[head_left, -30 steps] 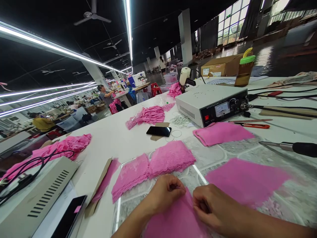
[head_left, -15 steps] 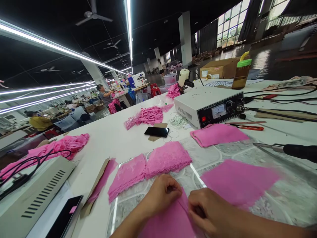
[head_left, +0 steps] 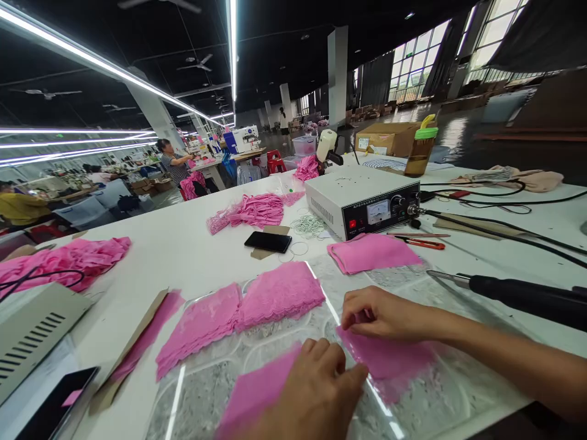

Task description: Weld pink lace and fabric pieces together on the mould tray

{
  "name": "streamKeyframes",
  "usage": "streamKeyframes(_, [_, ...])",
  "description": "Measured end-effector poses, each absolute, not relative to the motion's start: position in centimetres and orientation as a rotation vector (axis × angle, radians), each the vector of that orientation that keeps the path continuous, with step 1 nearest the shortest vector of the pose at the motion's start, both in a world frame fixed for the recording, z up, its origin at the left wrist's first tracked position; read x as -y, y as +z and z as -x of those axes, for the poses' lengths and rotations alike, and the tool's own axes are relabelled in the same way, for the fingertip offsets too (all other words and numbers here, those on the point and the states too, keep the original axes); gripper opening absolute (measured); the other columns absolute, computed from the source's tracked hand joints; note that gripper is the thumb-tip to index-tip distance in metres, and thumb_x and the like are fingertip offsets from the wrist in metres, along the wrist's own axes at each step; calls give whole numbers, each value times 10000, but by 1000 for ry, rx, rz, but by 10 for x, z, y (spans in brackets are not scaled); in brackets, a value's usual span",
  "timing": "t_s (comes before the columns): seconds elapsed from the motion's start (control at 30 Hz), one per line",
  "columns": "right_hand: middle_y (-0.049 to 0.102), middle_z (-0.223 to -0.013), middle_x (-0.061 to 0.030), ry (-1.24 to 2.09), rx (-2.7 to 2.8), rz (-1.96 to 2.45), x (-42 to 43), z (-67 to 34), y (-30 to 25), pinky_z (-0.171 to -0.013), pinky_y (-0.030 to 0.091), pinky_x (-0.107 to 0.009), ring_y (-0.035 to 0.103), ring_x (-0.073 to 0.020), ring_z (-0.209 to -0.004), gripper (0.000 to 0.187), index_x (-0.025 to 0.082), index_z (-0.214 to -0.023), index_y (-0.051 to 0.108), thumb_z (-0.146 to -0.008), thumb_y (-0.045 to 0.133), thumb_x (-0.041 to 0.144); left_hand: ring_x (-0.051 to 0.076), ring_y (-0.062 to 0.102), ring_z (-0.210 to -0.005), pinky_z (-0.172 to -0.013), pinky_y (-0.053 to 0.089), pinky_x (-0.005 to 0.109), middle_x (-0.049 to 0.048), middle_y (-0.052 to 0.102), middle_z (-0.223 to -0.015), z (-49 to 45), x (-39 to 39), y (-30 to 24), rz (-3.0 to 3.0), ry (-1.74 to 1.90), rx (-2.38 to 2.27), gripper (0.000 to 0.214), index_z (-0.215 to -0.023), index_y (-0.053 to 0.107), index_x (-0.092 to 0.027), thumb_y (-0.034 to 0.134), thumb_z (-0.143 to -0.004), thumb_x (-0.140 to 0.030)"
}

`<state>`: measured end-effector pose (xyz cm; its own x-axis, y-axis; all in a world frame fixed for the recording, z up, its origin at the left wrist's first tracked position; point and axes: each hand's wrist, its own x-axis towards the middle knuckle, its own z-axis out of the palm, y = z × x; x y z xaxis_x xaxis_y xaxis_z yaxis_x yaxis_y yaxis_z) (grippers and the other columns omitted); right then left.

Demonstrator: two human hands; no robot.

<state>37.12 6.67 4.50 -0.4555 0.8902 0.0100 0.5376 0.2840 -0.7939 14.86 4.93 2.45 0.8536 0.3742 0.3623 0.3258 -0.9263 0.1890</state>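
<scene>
My right hand [head_left: 380,315] reaches left across a glass work plate [head_left: 284,342] and pinches the top corner of a thin pink fabric piece [head_left: 394,363] lying on the plate. My left hand [head_left: 316,391] lies lower down with its fingers stretched flat. It rests on the edge of a second pink fabric piece [head_left: 257,394]. The two hands are a short way apart. Two stacks of pink lace [head_left: 238,311] lie just beyond them on the plate.
On the white table sit a white control box with a dial [head_left: 367,198], a black-handled tool [head_left: 527,294], a folded pink stack [head_left: 372,252], a phone [head_left: 268,241], red clippers [head_left: 419,243], a bottle [head_left: 419,146] and a grey machine [head_left: 32,330]. People work at far tables.
My hands were pinched together on one pink piece near the front edge. They have since separated, the right hand moving up onto the right-hand piece and the left flattening. The view shifted right.
</scene>
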Motion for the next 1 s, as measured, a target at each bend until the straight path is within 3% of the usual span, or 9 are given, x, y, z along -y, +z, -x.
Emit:
streamKeyframes(0.2, [626, -814, -23, 1029, 2189, 1215, -78, -376, 34, -624, 413, -243, 546, -128, -657, 197, 164, -813, 724, -692, 587, 90, 144, 446, -588, -565, 272, 289, 7, 508, -686, -167, -40, 7, -3044, 814, -512, 123, -944, 622, -207, 538, -876, -148])
streamKeyframes(0.47, [577, -756, -4, 1078, 2105, 1105, -83, -379, 23, -568, 358, -223, 478, -115, -627, 145, 162, -693, 634, -636, 528, 81, 152, 523, -656, -611, 351, 279, 22, 568, -751, -164, -35, 0, -2846, 668, -658, 140, -971, 677, -245, 604, -856, -214])
streamKeyframes(0.67, [557, -618, 22, 1207, 1968, 1048, -82, -381, 17, -515, 334, -208, 454, -108, -565, 158, 152, -726, 628, -636, 503, 116, 165, 551, -721, -681, 413, 277, 34, 590, -778, -178, -44, 29, -2136, 439, -1293, 63, -810, 703, -184, 652, -775, -191])
streamKeyframes(0.83, [539, -579, 35, 1244, 1917, 1018, -81, -382, 16, -500, 320, -201, 454, -106, -548, 154, 149, -729, 638, -643, 512, 126, 153, 480, -686, -673, 377, 276, -4, 525, -718, -201, -53, 43, -1947, 338, -1519, 50, -702, 641, -167, 685, -697, -190])
streamKeyframes(1.0, [518, -585, 45, 1222, 1919, 991, -83, -383, 14, -509, 336, -196, 459, -103, -554, 223, 141, -812, 677, -653, 527, 101, 133, 452, -641, -638, 342, 265, -17, 481, -666, -207, -56, 37, -1943, 300, -1543, 184, -569, 515, -168, 606, -721, -120])
